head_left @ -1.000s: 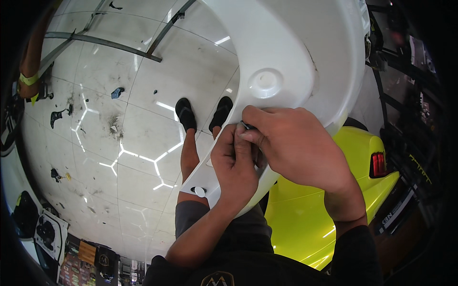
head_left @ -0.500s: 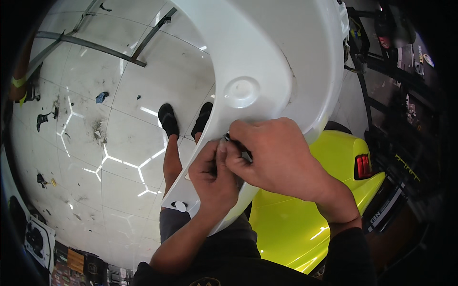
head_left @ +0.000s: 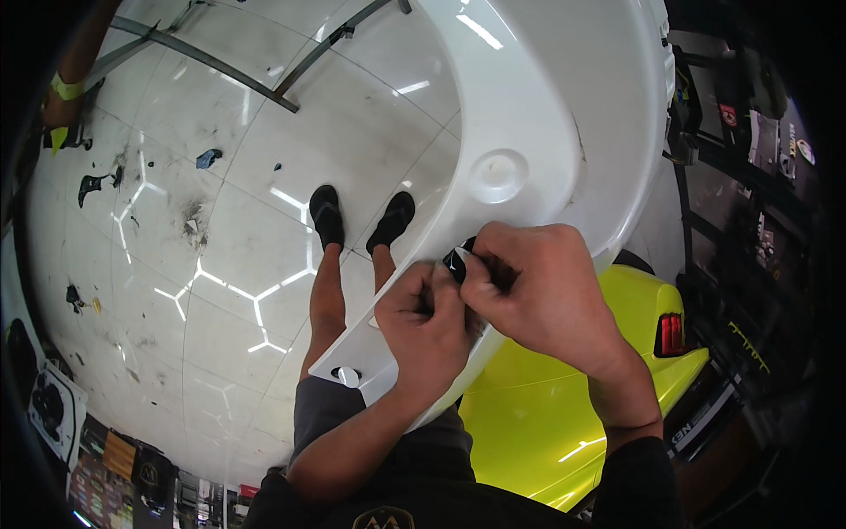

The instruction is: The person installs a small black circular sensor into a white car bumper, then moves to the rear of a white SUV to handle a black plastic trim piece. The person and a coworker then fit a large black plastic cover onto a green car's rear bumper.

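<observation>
A large glossy white car body panel (head_left: 502,106), shaped like a bumper, curves across the front of my body. Above its narrow near end, my left hand (head_left: 427,322) and my right hand (head_left: 551,282) meet with fingers pinched together. Between their fingertips shows a small glossy black piece (head_left: 455,263) with a pale edge; its kind cannot be made out, and my fingers cover most of it. Just beyond the hands, the panel has a round recessed dimple (head_left: 499,176). A white round cap (head_left: 349,377) sits by a dark slot at the panel's near tip.
Right of me stands a bright yellow-green car body part (head_left: 538,414) with a red tail light (head_left: 671,335). Grey metal stand bars (head_left: 211,62) cross the far left. Small scraps, including a blue one (head_left: 209,159), litter the tiled floor. Another person's arm (head_left: 66,97) shows at the left edge.
The view has shifted, so the panel and both hands appear farther right. More of the black piece now shows between my fingertips. Both hands keep their pinch.
</observation>
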A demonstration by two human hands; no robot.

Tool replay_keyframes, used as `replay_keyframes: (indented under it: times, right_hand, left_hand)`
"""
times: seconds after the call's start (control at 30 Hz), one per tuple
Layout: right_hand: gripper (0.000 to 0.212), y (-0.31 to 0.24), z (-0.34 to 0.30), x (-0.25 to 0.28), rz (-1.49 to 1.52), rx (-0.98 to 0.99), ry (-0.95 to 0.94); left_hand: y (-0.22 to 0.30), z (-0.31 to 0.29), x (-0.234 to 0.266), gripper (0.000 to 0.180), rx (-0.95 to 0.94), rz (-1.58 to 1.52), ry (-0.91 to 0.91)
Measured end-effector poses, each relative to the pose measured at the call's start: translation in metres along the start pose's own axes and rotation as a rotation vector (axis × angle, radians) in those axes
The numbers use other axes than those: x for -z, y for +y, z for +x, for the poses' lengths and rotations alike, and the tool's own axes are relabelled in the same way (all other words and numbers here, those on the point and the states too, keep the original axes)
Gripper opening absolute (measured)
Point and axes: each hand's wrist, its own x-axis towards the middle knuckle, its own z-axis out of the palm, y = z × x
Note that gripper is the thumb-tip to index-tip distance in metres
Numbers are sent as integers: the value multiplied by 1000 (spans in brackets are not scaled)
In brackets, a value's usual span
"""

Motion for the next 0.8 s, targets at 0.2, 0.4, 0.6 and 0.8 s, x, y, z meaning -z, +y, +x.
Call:
replay_keyframes:
  times: [0.2, 0.4, 0.6, 0.8]
  right_hand:
    - [17, -4, 0, -3, 2, -24, 15]
    - [18, -3, 0, -3, 49, -39, 52]
    - [20, -2, 1, -4, -26, 17, 64]
    - [21, -3, -7, -6, -52, 86, 109]
  left_hand:
    - [3, 2, 3, 27, 34, 21, 19]
    - [-10, 6, 5, 28, -23, 155, 63]
    - [-7, 7, 9, 23, -186, 303, 72]
    - [0, 5, 25, 18, -549, 652, 29]
